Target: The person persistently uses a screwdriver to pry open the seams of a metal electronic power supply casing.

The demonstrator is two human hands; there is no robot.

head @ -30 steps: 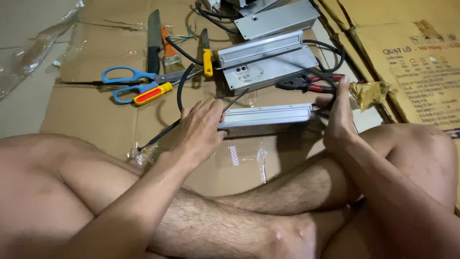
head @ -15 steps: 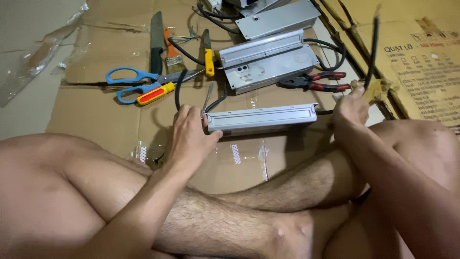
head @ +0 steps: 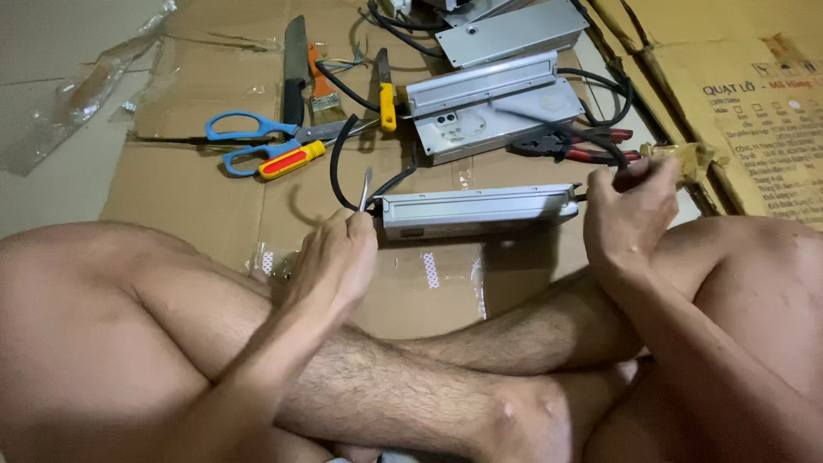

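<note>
You're sitting cross-legged on flattened cardboard (head: 197, 184) on the floor, and the slim grey driver box (head: 477, 209) lies flat on it just in front of your shins, long side toward you. Your left hand (head: 336, 261) is at the box's left end, grip pressed together around the black cable (head: 343, 163) that loops up and away from that end; a thin metal tool tip seems to stick up from that grip, though I can't tell what it is. Your right hand (head: 630, 214) is at the right end, fingers pinched on the other black lead (head: 566, 133), which arcs up over the red-handled pliers (head: 576, 146). So the step in hand, as I read it, is handling the leads at both ends of the box, with the casing untouched and resting free. The next move calls for a steady hold on each cable close to its exit, since the box has nothing pinning it and a pull from one side could drag it across the cardboard. Beyond it sit two larger grey boxes (head: 489, 111), the blue scissors (head: 249, 137), a red and yellow screwdriver (head: 291, 160), a yellow-handled tool (head: 387, 101) and a knife (head: 296, 69), all within reach but well apart from both hands.
</note>
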